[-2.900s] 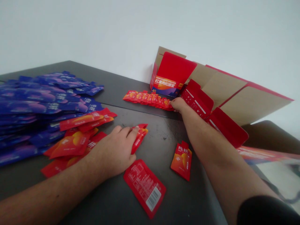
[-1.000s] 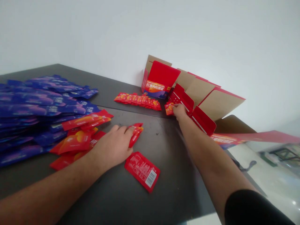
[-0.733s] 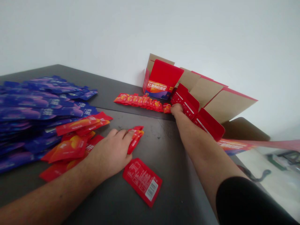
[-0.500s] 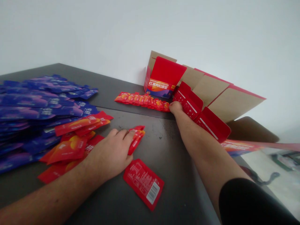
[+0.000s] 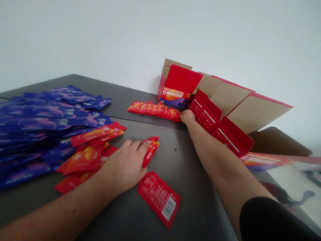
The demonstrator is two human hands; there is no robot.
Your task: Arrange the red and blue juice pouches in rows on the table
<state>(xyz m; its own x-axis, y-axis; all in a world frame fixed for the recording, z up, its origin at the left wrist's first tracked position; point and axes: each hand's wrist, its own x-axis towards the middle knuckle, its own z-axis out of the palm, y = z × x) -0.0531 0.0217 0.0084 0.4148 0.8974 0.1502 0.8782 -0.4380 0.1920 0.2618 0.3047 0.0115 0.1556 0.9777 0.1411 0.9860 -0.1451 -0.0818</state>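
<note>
My left hand (image 5: 126, 164) rests on the dark table (image 5: 193, 201), its fingertips curled over a small bunch of red sachets (image 5: 150, 151). A loose red sachet (image 5: 159, 199) lies face down just below it, barcode showing. My right hand (image 5: 187, 117) presses against the near end of a tight row of overlapping red sachets (image 5: 154, 111). Its fingers are mostly hidden. Behind the row stands an open red-and-blue printed carton (image 5: 175, 95).
A large heap of blue-purple sachets (image 5: 50, 120) covers the table's left side, with red sachets (image 5: 82, 159) lying against it. Flat cardboard blanks with red flaps (image 5: 240, 107) lean by the wall at right. A brown chair back (image 5: 278, 142) lies beyond the table edge.
The loose red sachet near my right hand has left the table and now sits at the row's near end, with my right hand there. My left hand has barely moved.
</note>
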